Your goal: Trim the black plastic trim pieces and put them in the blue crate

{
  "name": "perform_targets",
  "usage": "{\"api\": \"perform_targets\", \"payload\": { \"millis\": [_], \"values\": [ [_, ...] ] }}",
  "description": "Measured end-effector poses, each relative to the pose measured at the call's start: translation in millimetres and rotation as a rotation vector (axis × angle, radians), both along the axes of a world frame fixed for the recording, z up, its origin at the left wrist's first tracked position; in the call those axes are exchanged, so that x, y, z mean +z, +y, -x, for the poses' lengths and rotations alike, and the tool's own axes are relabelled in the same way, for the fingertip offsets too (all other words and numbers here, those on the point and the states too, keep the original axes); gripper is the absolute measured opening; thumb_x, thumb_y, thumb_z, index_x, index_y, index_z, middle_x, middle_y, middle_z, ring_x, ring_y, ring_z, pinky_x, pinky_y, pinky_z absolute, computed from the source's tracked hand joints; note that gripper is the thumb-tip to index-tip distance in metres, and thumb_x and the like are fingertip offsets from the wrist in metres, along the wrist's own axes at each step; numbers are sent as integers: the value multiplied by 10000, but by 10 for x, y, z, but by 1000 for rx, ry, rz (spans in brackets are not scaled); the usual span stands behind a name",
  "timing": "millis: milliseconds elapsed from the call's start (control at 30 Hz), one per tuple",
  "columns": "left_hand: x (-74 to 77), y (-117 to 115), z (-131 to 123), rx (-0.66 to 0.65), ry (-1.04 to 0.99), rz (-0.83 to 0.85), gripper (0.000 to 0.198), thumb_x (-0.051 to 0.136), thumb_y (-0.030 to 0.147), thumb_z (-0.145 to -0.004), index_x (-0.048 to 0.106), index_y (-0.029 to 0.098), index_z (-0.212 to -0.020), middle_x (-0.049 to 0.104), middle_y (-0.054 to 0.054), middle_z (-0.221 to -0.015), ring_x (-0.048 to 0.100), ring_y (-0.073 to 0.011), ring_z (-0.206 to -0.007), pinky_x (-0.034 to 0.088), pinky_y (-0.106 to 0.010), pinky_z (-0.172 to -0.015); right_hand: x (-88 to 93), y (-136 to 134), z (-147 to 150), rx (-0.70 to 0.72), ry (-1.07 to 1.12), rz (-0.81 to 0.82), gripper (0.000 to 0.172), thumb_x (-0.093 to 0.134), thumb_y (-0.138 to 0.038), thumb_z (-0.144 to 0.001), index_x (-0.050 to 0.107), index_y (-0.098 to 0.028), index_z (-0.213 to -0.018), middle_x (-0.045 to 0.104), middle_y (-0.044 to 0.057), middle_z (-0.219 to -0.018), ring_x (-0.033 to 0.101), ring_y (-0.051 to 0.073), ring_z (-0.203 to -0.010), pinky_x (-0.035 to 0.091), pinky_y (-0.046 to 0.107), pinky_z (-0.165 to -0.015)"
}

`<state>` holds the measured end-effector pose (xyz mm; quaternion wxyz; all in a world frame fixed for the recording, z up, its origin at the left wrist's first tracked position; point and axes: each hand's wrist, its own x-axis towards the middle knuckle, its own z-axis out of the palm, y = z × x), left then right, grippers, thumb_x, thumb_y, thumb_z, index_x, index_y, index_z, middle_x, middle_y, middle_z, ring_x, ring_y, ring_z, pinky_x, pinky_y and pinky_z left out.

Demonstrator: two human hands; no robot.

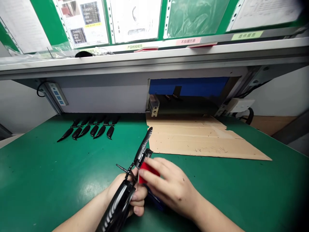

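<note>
My left hand point(138, 196) is closed around a pair of glossy black, ribbed moulded parts point(116, 203), joined by a thin dark runner with a stub sticking out to the left. One long part slants down toward the bottom edge; the other black piece point(144, 145) points up and away. My right hand point(170, 185) pinches a small red block-like piece point(148, 172) against the joint between them. Beneath the right fingers, a dark blue object point(154, 197) shows partly; its kind is hidden.
Several similar black parts point(94, 130) lie in a row at the back left of the green table point(60, 170). A flat cardboard sheet point(193, 138) lies at the back right, before an opening point(188, 104) in the panel. A shelf point(120, 67) overhangs the back; a power strip point(58, 94) hangs left.
</note>
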<state>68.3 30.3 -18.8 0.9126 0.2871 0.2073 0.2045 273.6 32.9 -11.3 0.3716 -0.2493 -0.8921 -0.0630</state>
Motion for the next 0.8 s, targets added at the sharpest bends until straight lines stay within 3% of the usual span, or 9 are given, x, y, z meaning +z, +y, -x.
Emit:
{"api": "perform_targets", "payload": {
  "millis": [67,133,200,267,533,667,733,800],
  "values": [
    [40,-9,2,41,28,-23,445,481,560,-889,543,159,-708,300,71,-413,151,-56,-350,185,-241,-468,-26,46,-41,-104,81,80,327,474,-168,-955,540,-194,-1274,542,124,-1262,538,273,-1086,504,445,-889],
    [83,-20,4,72,41,-43,375,497,542,-891,600,187,-952,302,85,-425,130,-55,-362,170,-234,-471,-42,67,-79,-150,208,184,323,467,-201,-959,523,-198,-1277,551,110,-1233,536,256,-1093,494,424,-914],
    [120,-39,0,71,36,-54,410,507,534,-888,543,246,-1178,322,92,-440,123,-57,-367,171,-233,-474,-41,47,-89,-115,314,278,331,439,-236,-968,500,-200,-1291,548,100,-1220,525,244,-1107,482,402,-934],
    [141,-59,-9,58,29,-65,447,510,519,-887,499,274,-1261,325,93,-440,129,-60,-365,180,-238,-479,-32,2,-65,-46,366,346,361,381,-258,-981,467,-188,-1324,535,103,-1216,517,240,-1110,477,393,-940],
    [43,-26,-1,17,46,-100,438,546,576,-836,622,161,-957,234,99,-416,127,-48,-346,154,-251,-459,47,-45,-11,126,384,532,351,334,-323,-1008,519,-173,-1266,572,105,-1104,571,221,-982,513,355,-867],
    [8,-25,15,15,13,-85,401,510,522,-869,591,210,-1109,238,102,-430,118,-58,-355,153,-244,-455,142,-7,-168,228,334,660,363,319,-379,-1019,597,-195,-1164,613,79,-1059,588,212,-954,512,332,-847],
    [-13,-34,13,7,-25,-82,378,511,478,-875,565,252,-1174,269,99,-443,120,-62,-356,162,-239,-452,168,-11,-204,171,389,637,365,317,-381,-1024,583,-204,-1201,600,84,-1127,579,216,-978,504,334,-849],
    [-43,-35,8,-4,-45,-70,346,534,478,-860,615,214,-1069,257,97,-431,124,-59,-346,171,-239,-444,187,-31,-194,125,398,607,361,351,-384,-1018,548,-198,-1255,579,97,-1168,563,225,-1007,493,342,-865]
  ]
}}
